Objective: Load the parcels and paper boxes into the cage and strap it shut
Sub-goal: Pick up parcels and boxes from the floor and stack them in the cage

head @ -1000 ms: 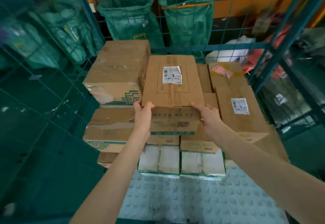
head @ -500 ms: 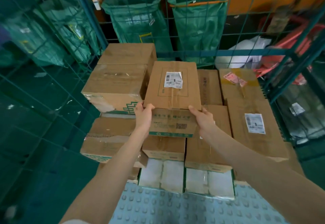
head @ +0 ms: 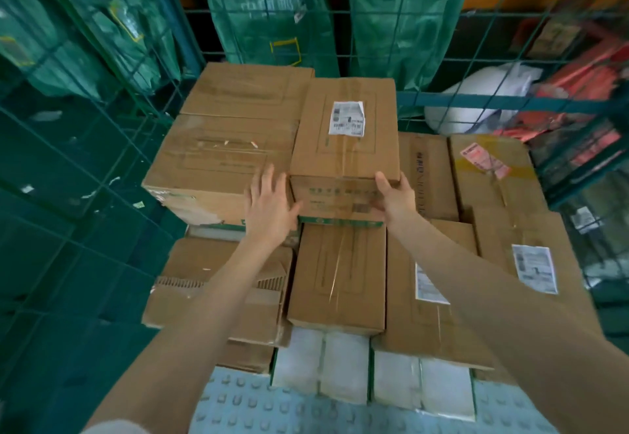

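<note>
labelled box (head: 343, 147) slid back onto stack (head: 340, 277) | left hand (head: 270, 202) released, fingers flat | right hand (head: 394, 197) gripped its corner | nearly placed

Bare forearms; a pale sleeve edge (head: 114, 428) shows on the left arm (head: 190, 331).

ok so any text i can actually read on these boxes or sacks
Nothing reads clearly.
White label on top box: blurred.
Green print on its front: blurred.
Vertical lettering on neighbour box: illegible.
Pink sticker: blurred.
Shipping label, near right box: blurred.
White characters on green sack: blurred.
</note>
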